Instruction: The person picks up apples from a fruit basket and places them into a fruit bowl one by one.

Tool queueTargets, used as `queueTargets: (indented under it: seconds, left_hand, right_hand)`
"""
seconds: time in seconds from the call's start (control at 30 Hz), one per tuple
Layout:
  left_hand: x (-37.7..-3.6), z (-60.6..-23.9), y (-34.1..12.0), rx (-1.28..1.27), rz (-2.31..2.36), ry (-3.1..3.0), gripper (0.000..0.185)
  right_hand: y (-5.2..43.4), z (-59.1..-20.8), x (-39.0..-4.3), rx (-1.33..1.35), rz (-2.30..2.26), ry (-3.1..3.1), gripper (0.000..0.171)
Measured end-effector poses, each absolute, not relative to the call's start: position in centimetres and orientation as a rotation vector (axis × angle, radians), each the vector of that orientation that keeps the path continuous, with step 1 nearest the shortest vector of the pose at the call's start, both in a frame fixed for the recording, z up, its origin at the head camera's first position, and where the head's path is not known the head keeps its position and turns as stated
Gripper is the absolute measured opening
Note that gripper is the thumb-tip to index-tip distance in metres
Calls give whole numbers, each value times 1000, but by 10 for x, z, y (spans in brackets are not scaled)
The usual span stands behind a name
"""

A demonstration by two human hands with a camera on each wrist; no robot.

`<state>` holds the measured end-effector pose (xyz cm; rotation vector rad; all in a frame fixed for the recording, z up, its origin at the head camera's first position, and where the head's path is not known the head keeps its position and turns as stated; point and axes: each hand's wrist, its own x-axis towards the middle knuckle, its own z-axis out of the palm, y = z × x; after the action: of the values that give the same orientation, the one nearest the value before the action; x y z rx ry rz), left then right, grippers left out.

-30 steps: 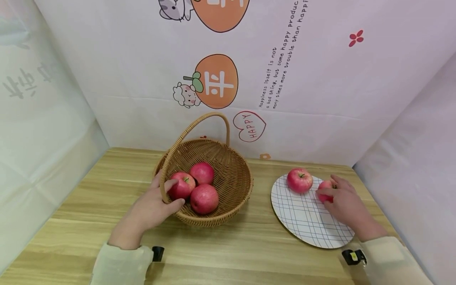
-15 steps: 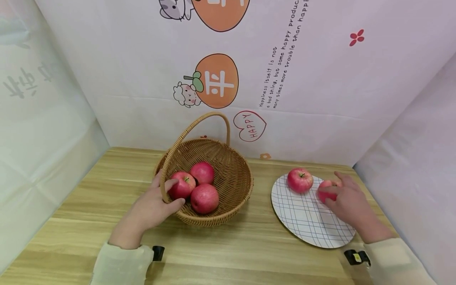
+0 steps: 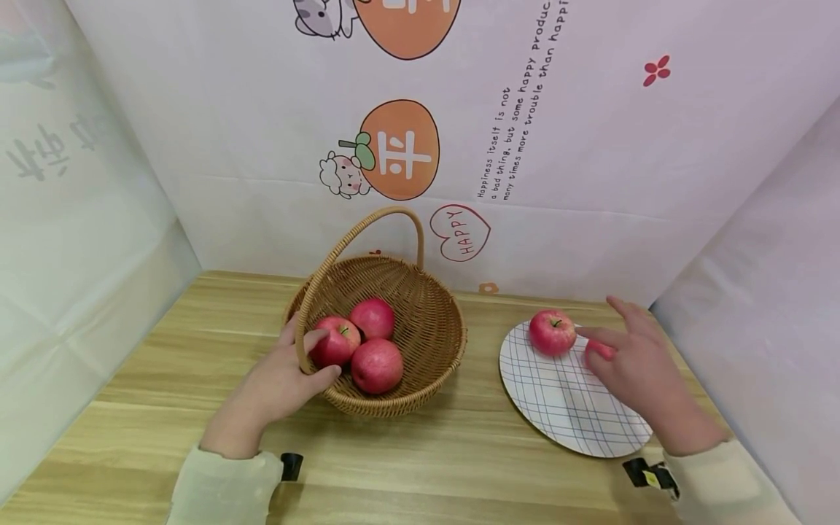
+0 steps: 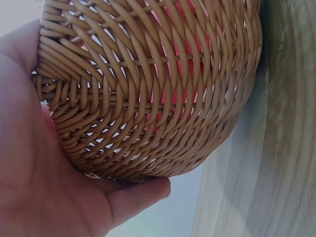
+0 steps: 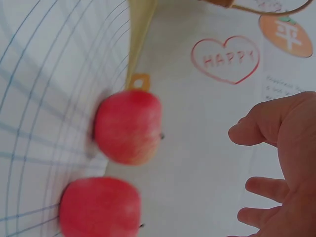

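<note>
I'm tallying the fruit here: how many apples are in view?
5. Three lie in the wicker basket: front left, back and front right. Two sit on the checked plate: one in the open, one mostly behind the right hand.

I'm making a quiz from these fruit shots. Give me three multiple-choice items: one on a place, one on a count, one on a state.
1. Where do the apples outside the basket lie?
A. on the plate
B. on bare table
C. in a bowl

2. How many apples are in the basket?
A. one
B. three
C. five

3. What is the left hand doing?
A. lying flat on the table
B. lifting an apple
C. holding the basket

Key: 1 A, two apples rest on the checked plate. 2 B, three red apples show inside. 3 C, the left hand wraps the basket's rim.
</note>
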<state>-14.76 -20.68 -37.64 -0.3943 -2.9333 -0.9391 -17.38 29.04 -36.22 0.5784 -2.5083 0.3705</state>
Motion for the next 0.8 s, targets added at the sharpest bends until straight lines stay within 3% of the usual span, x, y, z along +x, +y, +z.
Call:
queueTargets:
  seconds: [0.53, 0.8]
  left_hand:
    - [-147, -375, -206, -380, -962, -2940, 77]
    - [-147, -375, -205, -399, -967, -2929, 76]
  right_hand:
    - [210, -322, -153, 578, 553, -2531, 38]
    - [172, -315, -159, 600, 736, -2646, 59]
